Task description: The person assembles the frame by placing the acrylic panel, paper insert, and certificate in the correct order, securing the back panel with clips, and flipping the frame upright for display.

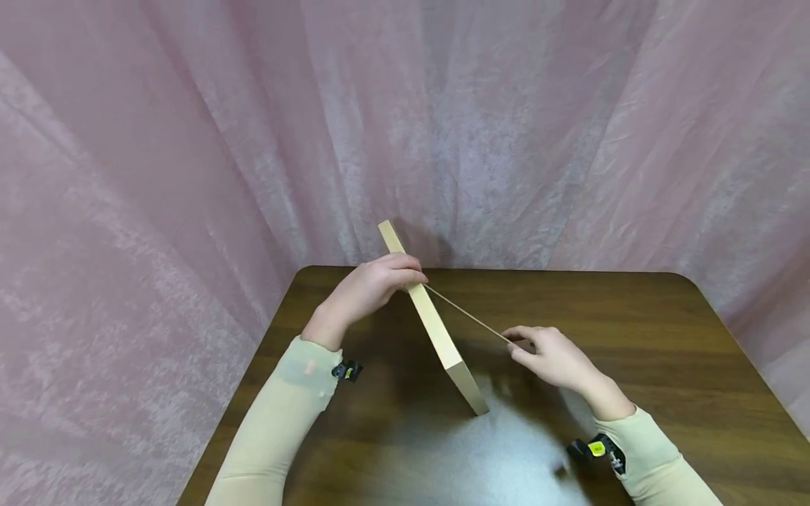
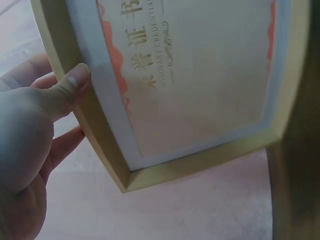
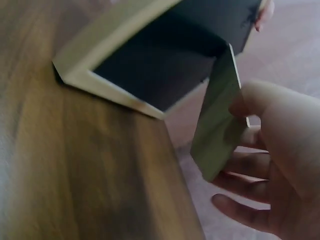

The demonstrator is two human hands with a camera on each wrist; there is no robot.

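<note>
Pink curtain (image 1: pixel 190 140) hangs behind and to both sides of a dark wooden table (image 1: pixel 633 337). Standing on edge near the middle of the table is a picture frame (image 1: pixel 436 330), pale gold-coloured wood, tilted so its upper end leans away toward the curtain and its lower corner touches the tabletop.

Contents of the frame: a certificate (image 2: pixel 200 75) with a white border, an orange wavy edge and gold lettering (partly legible, "CREDENTIAL"). It sits flat inside the frame's front opening.

Left hand (image 1: pixel 370 288) grips the frame's upper edge, fingers curled over it; the left wrist view shows the thumb (image 2: pixel 70 87) pressed against the front moulding with the other fingers wrapped behind. Right hand (image 1: pixel 550 355) is on the far side of the frame from the left hand, pinching the free end of the stand flap (image 1: pixel 468 316), which is swung out from the frame's back.

View differences:
- Head view gives only the frame's thin edge; neither face is readable there.
- Left wrist view alone shows the front face and the certificate.
- Right wrist view alone shows the black backing board (image 3: pixel 170 65) and the flap (image 3: pixel 217 120) as a flat tan strip, hinged at the backing, held between thumb and fingertips (image 3: pixel 240 150). The frame's lower corner rests on the table in this view too.

Both sleeves (image 1: pixel 278 414) are cream-coloured.
</note>
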